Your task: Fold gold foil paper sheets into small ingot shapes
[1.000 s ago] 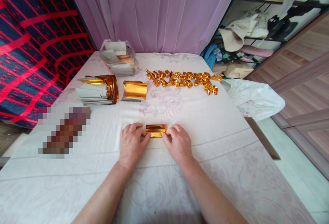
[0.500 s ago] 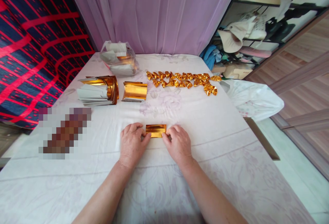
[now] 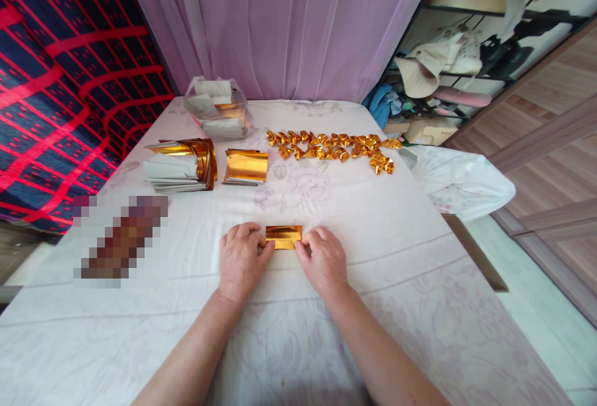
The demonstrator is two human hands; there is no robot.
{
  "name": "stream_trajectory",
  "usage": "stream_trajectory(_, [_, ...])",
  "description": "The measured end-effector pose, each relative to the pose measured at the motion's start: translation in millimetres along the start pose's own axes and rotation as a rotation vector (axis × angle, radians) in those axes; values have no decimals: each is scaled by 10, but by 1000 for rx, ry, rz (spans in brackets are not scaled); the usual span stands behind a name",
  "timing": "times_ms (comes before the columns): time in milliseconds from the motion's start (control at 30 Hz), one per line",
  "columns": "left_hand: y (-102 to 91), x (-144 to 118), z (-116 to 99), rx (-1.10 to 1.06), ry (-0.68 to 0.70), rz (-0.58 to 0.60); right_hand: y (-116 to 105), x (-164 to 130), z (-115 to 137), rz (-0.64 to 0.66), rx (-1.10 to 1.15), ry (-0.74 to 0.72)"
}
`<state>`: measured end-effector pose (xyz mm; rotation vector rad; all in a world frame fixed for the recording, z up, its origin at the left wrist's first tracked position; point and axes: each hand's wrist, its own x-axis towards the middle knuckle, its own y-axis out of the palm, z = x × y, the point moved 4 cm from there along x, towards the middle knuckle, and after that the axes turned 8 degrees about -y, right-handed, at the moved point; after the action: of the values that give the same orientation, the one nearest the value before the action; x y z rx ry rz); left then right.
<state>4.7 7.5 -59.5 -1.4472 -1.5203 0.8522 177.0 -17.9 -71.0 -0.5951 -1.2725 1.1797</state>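
A small rectangle of shiny gold foil paper (image 3: pixel 284 236) lies on the cloth in front of me, with a crease line running along its length. My left hand (image 3: pixel 243 253) grips its left end, thumb on the lower corner and fingers curled. At the opposite end, my right hand (image 3: pixel 325 257) pinches the lower right corner between thumb and curled fingers. Beyond my hands stands a short stack of gold foil sheets (image 3: pixel 247 165). To its left is a thicker bundle of folded foil paper (image 3: pixel 181 166). Several folded gold foil pieces (image 3: pixel 321 145) sit in rows at the back right.
A clear plastic bag (image 3: pixel 217 107) with more foil paper stands at the back left. The pale floral cloth (image 3: pixel 396 306) covers the table. A blurred-out item (image 3: pixel 124 238) lies at left. Beyond the right edge are a white plastic bag (image 3: pixel 466 182) and shelves with a cap (image 3: pixel 420 70).
Both hands stay at the two ends of the foil paper, which keeps its shape. The view has shifted very slightly; nothing else visibly differs.
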Motion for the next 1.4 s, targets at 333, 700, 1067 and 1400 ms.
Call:
stream_trajectory(333, [0, -2, -2, 23, 4, -10, -3, -15, -4, -4, 56, 4])
stream_trajectory(700, [25, -9, 22, -9, 53, -18, 14, -7, 29, 68, 76, -40])
stream_trajectory(1067, [-16, -339, -240, 140, 395, -16, -14, 15, 63, 106, 69, -11])
stream_trajectory(1400, [27, -356, -237, 190, 349, 67, -19, 17, 63, 98, 91, -3])
